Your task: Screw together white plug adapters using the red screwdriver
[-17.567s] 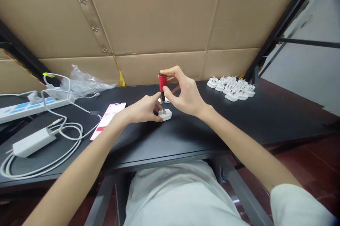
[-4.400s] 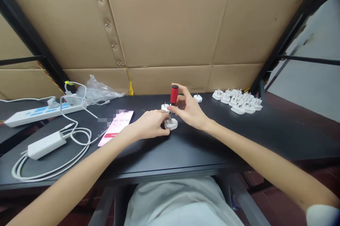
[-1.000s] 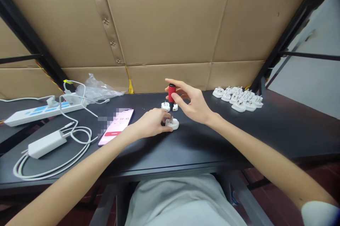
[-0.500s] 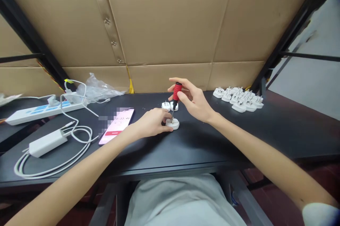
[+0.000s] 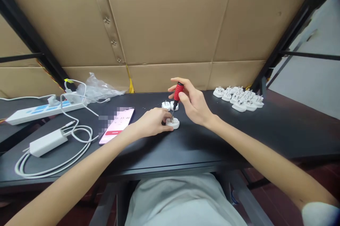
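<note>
Cardboard sheets (image 5: 164, 24) cover the wall behind a black desk (image 5: 265, 137), and everything's happening right in the middle of it. The left hand (image 5: 152, 122) is curled over a white plug (image 5: 173, 123), fingers pressed against its side and top, pinning it flat on the desk. So that's a firm hold, though not a full wrap, since the far side of the plug shows past the fingertips. The right hand (image 5: 192, 104) is pinching a red-handled screwdriver (image 5: 178, 91) between thumb and fingers, with the other fingers loosely spread. The screwdriver leans a bit, and its shaft comes down right by the fingertips of the left hand, with the tip on the plug's top between the pins. Two more plugs (image 5: 166, 105) sit just behind, close together. A bigger bunch of plugs (image 5: 239, 98) is off to the right, well apart. To the left there's a phone (image 5: 116, 126) showing a timer, plus a power strip (image 5: 44, 110), a charger (image 5: 48, 143) and a plastic bag (image 5: 98, 85).
</note>
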Demonstrator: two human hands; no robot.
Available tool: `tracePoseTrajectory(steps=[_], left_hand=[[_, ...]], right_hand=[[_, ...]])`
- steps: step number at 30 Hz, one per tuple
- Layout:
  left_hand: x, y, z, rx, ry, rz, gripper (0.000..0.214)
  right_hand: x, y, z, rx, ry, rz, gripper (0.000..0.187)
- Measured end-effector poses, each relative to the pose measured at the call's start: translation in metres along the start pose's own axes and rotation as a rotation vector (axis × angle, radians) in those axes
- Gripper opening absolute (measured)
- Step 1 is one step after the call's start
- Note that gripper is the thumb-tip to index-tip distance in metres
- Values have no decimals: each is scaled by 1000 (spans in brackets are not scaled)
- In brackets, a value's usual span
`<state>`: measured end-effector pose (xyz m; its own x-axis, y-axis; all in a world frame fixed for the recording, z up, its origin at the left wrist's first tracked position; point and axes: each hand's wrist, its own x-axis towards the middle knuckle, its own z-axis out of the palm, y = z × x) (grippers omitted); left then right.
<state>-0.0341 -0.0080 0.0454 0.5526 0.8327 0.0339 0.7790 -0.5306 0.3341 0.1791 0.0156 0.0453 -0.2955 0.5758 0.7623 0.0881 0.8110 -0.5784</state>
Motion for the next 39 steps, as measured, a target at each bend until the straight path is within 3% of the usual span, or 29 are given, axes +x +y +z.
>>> tracePoseTrajectory(steps=[4,8,11,15,18,22,25,28,31,36,39], left_hand=[[-1,0,0,-3,2,2,23],[0,0,0,4,1,3,26],[0,1,-1,-4,1,-14,24],[-1,2,0,-56,16,-39,27],[-2,2,0,-89,34,-46,34],[-1,2,1,-71,34,-58,36],[-1,3,0,-47,17,-75,32],[-2,5,-1,-39,19,-80,31],[-2,4,0,-33,17,-66,29],[-1,3,2,-8,41,-41,22],[-1,3,2,-3,35,-46,22]], right_hand=[[1,-5,3,-159,77,-28,41],[0,-4,3,4,47,54,57],[0,-2,-1,131,-20,65,46],[1,-5,-4,-38,-28,20,32],[1,-10,-2,-106,37,19,43],[0,-9,-1,73,5,97,65],[-1,-7,-2,147,-19,118,49],[0,-6,-4,3,13,74,33],[1,-6,-5,-130,60,40,37],[-1,-4,-4,-2,48,78,57],[-1,-4,-5,18,16,76,49]])
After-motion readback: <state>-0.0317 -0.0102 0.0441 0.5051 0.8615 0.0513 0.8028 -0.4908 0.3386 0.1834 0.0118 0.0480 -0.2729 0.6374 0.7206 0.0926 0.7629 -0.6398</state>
